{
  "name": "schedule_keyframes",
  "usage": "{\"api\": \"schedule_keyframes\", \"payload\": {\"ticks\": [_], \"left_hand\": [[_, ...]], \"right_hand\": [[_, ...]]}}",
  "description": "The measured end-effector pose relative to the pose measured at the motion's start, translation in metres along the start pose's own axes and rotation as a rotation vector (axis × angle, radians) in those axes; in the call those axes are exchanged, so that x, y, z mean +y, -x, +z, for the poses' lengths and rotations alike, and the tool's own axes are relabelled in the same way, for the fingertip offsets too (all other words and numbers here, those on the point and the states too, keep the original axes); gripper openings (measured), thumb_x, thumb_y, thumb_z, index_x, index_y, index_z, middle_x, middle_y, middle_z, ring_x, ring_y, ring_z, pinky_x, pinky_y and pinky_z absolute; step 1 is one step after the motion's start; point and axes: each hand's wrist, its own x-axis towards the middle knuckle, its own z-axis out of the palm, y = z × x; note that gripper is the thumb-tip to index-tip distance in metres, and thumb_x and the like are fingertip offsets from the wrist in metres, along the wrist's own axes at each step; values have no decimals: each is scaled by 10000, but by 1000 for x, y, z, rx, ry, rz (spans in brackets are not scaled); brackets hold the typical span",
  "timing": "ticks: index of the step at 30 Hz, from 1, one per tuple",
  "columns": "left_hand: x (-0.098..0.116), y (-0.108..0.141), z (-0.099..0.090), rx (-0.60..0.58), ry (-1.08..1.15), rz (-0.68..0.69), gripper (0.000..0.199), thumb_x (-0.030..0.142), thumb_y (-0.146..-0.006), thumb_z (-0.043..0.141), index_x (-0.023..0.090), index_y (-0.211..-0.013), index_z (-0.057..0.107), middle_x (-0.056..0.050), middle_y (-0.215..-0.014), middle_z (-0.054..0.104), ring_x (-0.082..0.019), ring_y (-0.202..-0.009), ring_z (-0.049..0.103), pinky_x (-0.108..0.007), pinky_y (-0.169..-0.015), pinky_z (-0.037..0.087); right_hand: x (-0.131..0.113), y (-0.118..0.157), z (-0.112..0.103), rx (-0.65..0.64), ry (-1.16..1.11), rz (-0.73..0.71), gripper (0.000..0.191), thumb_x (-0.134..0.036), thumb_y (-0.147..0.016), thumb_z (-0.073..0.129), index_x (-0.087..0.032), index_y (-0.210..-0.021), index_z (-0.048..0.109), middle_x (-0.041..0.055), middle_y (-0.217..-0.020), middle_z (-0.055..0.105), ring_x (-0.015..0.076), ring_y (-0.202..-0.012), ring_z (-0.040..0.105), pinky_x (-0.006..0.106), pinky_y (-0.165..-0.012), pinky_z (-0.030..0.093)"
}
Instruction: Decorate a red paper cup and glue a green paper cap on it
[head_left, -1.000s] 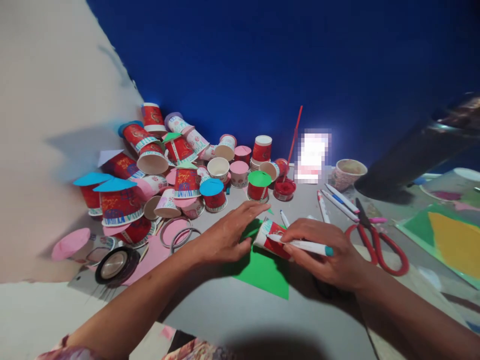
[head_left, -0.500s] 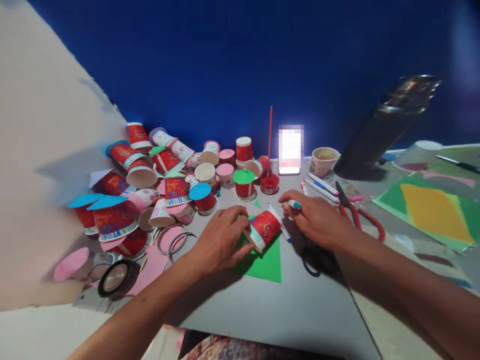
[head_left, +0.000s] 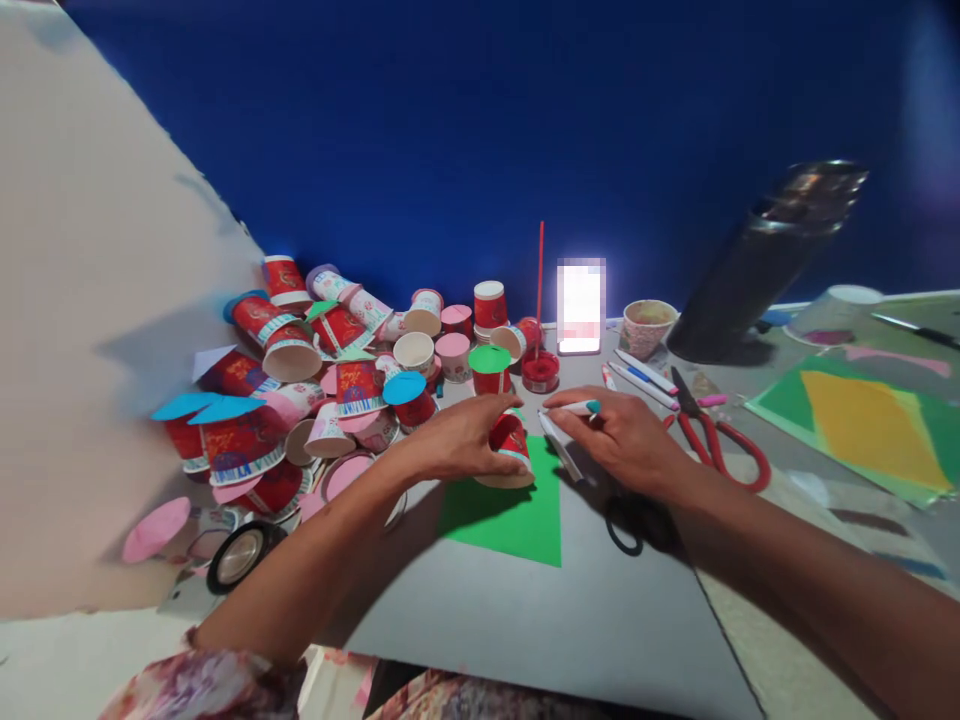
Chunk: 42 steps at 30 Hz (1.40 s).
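My left hand (head_left: 465,440) is closed around a red paper cup (head_left: 511,440), thumb in front and fingers behind. The cup is over a sheet of green paper (head_left: 517,525), its open rim toward me; whether it touches the sheet I cannot tell. A white marker with a teal end (head_left: 583,408) is held between the fingers of my right hand (head_left: 622,435), to the right of the cup. Below that hand, a white pen (head_left: 561,446) lies at the paper's edge. Black-handled scissors (head_left: 624,528) are partly hidden in shadow under my right wrist.
Decorated paper cups (head_left: 240,440) are heaped on the left beside a roll of tape (head_left: 244,557). Behind stand a red pot (head_left: 540,373) with a thin stick, a lit phone (head_left: 581,310) and a dark flask (head_left: 742,270). Red-handled pliers (head_left: 709,430) lie to the right.
The left hand has closed round the cup and turned it more upright, rim down toward me. The right hand with the marker has shifted slightly left. More of the green paper shows.
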Motion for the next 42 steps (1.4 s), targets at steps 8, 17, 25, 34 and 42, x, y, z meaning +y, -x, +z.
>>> {"api": "schedule_keyframes", "payload": {"ticks": [8, 17, 25, 34, 42], "left_hand": [[-4, 27, 1, 25, 85, 78, 863, 361, -791, 812, 261, -1541, 396, -139, -1469, 484, -345, -1302, 586, -502, -1087, 511], [-29, 21, 49, 340, 210, 177, 940, 93, -690, 709, 266, -1522, 307, -136, -1483, 353, -350, -1461, 401, -555, -1232, 381], [-27, 22, 60, 395, 184, 234, 926, 126, -689, 696, 239, -1521, 305, -155, -1439, 369, -342, -1395, 444, -520, -1164, 457], [-33, 20, 62, 406, 210, 251, 944, 140, -665, 689, 234, -1521, 302, -153, -1419, 379, -352, -1372, 454, -531, -1141, 468], [-32, 21, 63, 406, 246, 242, 955, 107, -664, 691, 268, -1516, 290, -139, -1413, 382, -340, -1378, 458, -518, -1154, 466]], "right_hand": [[-16, 4, -4, 41, -313, 45, 189, -377, -889, 706, -210, -943, 774, 30, -888, 794, 175, -712, 693, 268, -605, 514], [-34, 17, -1, 33, -161, -232, 87, -238, -883, 740, -218, -798, 739, -19, -680, 738, 116, -556, 649, 218, -527, 480], [-27, 19, 12, 58, -34, -530, 162, -93, -925, 695, -217, -1030, 694, 36, -815, 768, 175, -710, 721, 291, -670, 565], [-21, 24, 18, -52, 58, -615, 191, -100, -945, 672, -168, -1124, 665, 70, -854, 756, 190, -749, 704, 296, -695, 567], [-22, 21, 14, -56, 55, -584, 218, -99, -927, 674, -209, -1114, 668, 54, -833, 759, 197, -726, 712, 306, -662, 561]]}}
